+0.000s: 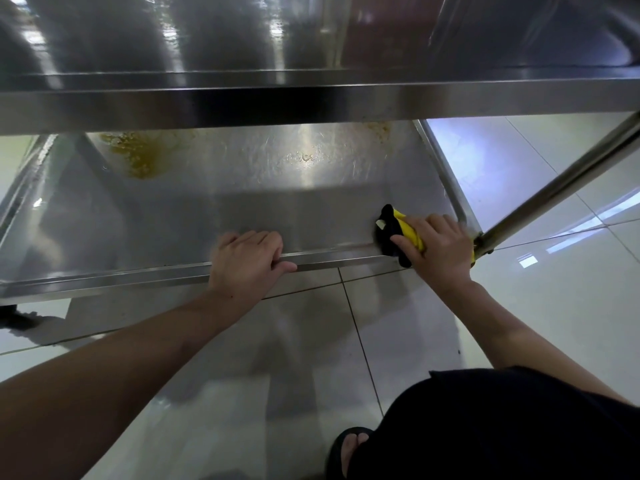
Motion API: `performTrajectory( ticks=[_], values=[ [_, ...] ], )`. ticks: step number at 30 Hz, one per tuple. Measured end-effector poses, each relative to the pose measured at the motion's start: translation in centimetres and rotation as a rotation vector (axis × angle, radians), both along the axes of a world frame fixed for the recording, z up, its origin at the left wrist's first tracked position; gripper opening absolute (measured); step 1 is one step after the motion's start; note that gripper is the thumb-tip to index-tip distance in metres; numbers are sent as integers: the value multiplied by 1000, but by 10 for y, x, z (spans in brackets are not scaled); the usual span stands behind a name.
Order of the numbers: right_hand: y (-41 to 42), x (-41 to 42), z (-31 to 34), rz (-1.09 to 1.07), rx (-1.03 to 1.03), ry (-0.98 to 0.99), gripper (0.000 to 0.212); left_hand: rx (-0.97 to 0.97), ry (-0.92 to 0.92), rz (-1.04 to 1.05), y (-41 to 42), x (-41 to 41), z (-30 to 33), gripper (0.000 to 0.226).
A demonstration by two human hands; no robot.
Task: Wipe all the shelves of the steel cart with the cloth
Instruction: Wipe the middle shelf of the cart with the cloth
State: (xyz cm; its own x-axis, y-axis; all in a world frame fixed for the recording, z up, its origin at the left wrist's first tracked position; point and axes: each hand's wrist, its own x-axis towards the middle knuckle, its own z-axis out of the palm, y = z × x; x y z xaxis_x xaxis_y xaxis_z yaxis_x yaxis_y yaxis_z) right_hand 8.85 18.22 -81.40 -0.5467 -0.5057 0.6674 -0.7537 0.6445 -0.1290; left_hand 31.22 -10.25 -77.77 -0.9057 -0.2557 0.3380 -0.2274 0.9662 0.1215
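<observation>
Wiping: cloth [403, 233], black and yellow, pressed on the lower shelf [242, 209] at its 4 o'clock corner.
Right hand [436, 247]: fingers curled round the cloth, bearing down.
Left hand [247, 259]: gripping the front rim at 6 o'clock, likely steadying the cart.
Left to do: yellow stain [142, 154] at 11 o'clock.
Above: upper shelf [311, 95] overhangs.

The lower shelf [242, 188] of the cart is seen to be brushed steel, glossy but scuffed, dulled at the far edge by a grainy yellow-brown stain [138, 154]. The upper shelf [277, 95] is shown as polished, mirror-like steel, as is the round leg [561, 181]. A soft black and yellow cloth [398, 230] is seen, and glossy pale floor tiles [554, 306]
</observation>
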Motion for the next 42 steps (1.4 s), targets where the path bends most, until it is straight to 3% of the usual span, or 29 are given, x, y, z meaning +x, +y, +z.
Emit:
performTrajectory(
  ticks=[4,11,19,25,31,42],
  values=[
    [-29,25,-1,35,-15,59,42,22,2,2,2,1,1,51],
    [-91,75,-3,102,71,-56,53,13,4,10,3,2,3,56],
    [-41,49,-6,88,-32,-24,40,16,-13,2,0,3,0,52],
    [14,6,2,-63,-3,-197,47,30,-15,21,4,3,1,48],
    [0,-6,16,-186,57,-370,44,-31,-4,-14,2,4,-7,27],
    [-5,-18,33,-113,322,-488,56,-11,32,22,4,3,-6,28]
  ],
)
